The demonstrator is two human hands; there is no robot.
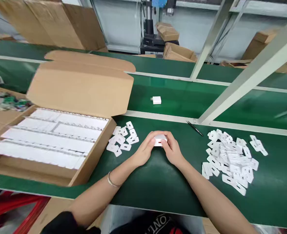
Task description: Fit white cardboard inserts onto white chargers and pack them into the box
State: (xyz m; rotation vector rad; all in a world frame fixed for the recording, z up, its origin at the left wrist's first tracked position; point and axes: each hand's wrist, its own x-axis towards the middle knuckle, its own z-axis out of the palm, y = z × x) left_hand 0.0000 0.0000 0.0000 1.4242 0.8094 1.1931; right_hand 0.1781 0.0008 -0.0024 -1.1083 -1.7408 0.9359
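A small white charger housing [160, 139] is held between both hands above the green bench, with a narrow slot on the side facing me. My left hand [145, 148] has its fingers closed around its left side. On the right side, my right hand [173, 150] grips it, thumb at the front near the slot. The fingertips behind it are partly hidden. Left of my hands lies a small pile of white slotted plates [120, 139]. A larger heap of white slotted plates [231, 159] is spread to the right.
An open cardboard box [94, 152] with rows of white parts stands at left, beside a carton of green circuit boards [9, 101]. A white plug adapter [156, 100] lies on the back strip. Black tweezers [195, 128] lie near a white metal post [243, 74].
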